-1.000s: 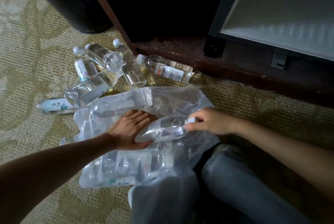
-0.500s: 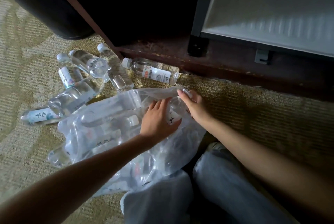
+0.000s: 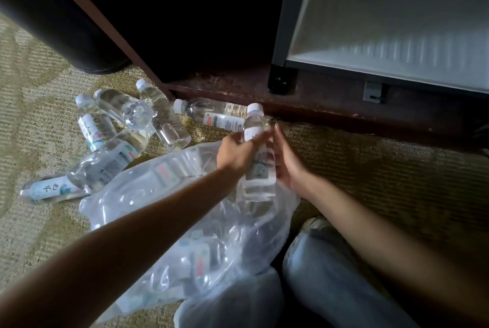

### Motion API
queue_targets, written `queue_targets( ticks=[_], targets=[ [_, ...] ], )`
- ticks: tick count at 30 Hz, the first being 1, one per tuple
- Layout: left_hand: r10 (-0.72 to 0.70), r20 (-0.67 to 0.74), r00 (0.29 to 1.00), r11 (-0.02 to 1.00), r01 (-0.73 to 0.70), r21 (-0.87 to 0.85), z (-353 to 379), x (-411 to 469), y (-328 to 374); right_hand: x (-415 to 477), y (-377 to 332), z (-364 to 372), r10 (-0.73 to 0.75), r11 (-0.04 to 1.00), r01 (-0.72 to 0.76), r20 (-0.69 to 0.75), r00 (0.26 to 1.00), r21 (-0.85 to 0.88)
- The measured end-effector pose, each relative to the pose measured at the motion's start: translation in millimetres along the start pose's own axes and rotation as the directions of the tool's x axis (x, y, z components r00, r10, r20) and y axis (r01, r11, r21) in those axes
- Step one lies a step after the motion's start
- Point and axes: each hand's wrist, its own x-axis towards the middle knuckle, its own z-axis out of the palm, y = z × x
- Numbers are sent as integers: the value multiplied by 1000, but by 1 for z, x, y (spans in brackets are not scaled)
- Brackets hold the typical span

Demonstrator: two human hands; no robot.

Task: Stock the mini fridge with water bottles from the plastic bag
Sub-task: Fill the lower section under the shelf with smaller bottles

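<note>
The fingers (image 3: 254,140) of the left hand (image 3: 235,154) wrap round the middle of a water bottle (image 3: 258,169), and the fingers (image 3: 277,137) of the right hand (image 3: 289,166) lie straight along its other side, touching it. Half a second ago the bottle was down in the plastic bag (image 3: 158,195); now it is held just above the bag's mouth. It stands almost upright, its long side running up and away, with the white cap (image 3: 255,108) pointing toward the mini fridge (image 3: 397,44).
</note>
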Motion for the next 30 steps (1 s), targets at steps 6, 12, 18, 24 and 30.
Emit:
queue_targets(
  ticks=[6, 12, 18, 24, 30],
  targets=[
    [-96, 128, 987, 988, 110, -106, 24, -7, 24, -20, -6, -19, 21, 994, -23, 16, 1000, 107],
    [32, 220, 975, 998, -42, 42, 46, -15, 34, -35, -3, -42, -2, 982, 7, -28, 1000, 191],
    [255, 240, 937, 955, -282, 87, 66, -16, 76, -43, -23, -75, -171, 932, 166, -14, 985, 323],
    [344, 164, 925, 926, -363, 103, 88, -6, 131, -60, -54, -116, -357, 924, 331, 126, 925, 192],
    [363, 207, 909, 924, -380, 51, 114, 1, 183, -49, -92, -134, -547, 834, 552, -129, 827, 5]
  ],
)
